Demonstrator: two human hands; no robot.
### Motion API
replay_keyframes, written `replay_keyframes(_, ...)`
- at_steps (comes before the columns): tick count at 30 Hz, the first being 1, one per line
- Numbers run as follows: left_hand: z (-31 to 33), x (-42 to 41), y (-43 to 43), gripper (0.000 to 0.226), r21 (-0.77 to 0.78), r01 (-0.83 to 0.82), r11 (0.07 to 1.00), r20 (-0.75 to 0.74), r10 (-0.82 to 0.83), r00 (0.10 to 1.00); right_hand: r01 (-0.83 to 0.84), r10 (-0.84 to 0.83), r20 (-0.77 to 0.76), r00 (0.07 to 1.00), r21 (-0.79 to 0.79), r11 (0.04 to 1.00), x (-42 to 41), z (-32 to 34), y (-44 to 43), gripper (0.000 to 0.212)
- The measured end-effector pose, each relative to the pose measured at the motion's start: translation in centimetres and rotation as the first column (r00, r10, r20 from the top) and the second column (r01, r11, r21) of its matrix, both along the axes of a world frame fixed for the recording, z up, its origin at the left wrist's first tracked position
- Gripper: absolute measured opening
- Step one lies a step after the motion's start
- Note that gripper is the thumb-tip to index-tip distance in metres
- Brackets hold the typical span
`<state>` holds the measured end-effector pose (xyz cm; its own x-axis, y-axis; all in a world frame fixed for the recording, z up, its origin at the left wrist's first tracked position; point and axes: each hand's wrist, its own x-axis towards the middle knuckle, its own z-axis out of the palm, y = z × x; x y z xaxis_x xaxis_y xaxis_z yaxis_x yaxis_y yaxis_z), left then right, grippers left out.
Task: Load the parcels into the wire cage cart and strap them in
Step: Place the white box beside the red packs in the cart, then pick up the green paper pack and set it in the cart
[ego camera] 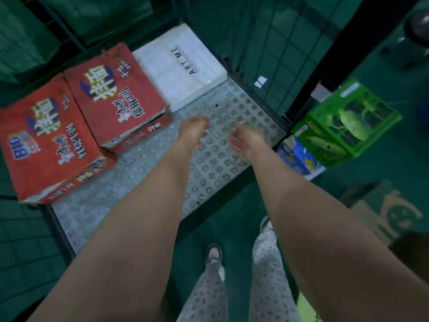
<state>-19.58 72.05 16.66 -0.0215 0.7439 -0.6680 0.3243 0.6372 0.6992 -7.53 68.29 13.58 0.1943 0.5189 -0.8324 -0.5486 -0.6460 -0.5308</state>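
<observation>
Left hand (pixel 193 130) and right hand (pixel 243 141) hover empty, fingers loose, over the cart floor (pixel 209 173); take the green box (pixel 348 122) next; seat it flush against the white box (pixel 181 66).

The person wears loose, pale grey trousers (pixel 267 270) sprinkled all over with small dark spots (a pyjama-like print). On the feet are low trainers (pixel 213 253), grey and off-white with darker panels. Both forearms (pixel 139 217) are bare down to the left hand (pixel 193 130) and right hand (pixel 246 141).
</observation>
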Motion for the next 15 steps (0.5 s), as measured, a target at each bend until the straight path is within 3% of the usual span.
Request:
replay_keyframes(10,2.7,4.3,-5.9,0.021,-0.019,0.245,0.969,0.027,-0.245,0.969,0.330,-0.330,-0.008,0.944,0.011,0.944,2.4,2.8,-9.7,0.031)
replay_keyframes(15,2.9,8.7,-10.0,0.029,-0.004,0.392,0.920,0.047,-0.391,0.919,0.451,-0.452,0.029,0.892,0.011,0.892,5.2,2.9,-15.7,0.013)
